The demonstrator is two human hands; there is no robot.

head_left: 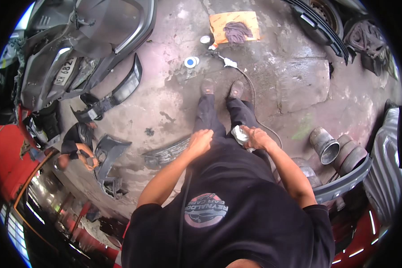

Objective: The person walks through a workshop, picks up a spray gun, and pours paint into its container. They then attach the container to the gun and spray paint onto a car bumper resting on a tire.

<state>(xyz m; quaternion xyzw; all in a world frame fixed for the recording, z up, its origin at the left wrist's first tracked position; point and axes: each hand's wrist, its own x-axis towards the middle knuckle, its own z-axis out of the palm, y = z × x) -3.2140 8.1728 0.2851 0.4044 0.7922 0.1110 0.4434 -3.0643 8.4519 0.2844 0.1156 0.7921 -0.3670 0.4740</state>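
In front of my right thigh, my right hand (258,138) is closed around a crumpled white cloth (240,135). Folds of it stick out past the fingers. My left hand (201,142) hangs by the left thigh with its fingers curled in; whatever they may hold is hidden. Beyond my shoes on the floor stands a small open can (205,39). Closer to me is a round white container (190,62) with a blue disc on top. A white-ended tool (229,62) lies beside them, its hose (253,91) curving back past my right leg.
A grey cloth (237,32) lies on orange-brown cardboard (217,21) ahead. Car bumpers (69,71) fill the left, where another person (79,145) crouches near a grey trim piece (109,161). A grille (167,152), metal cylinders (324,145) and a curved bumper (344,182) lie around me.
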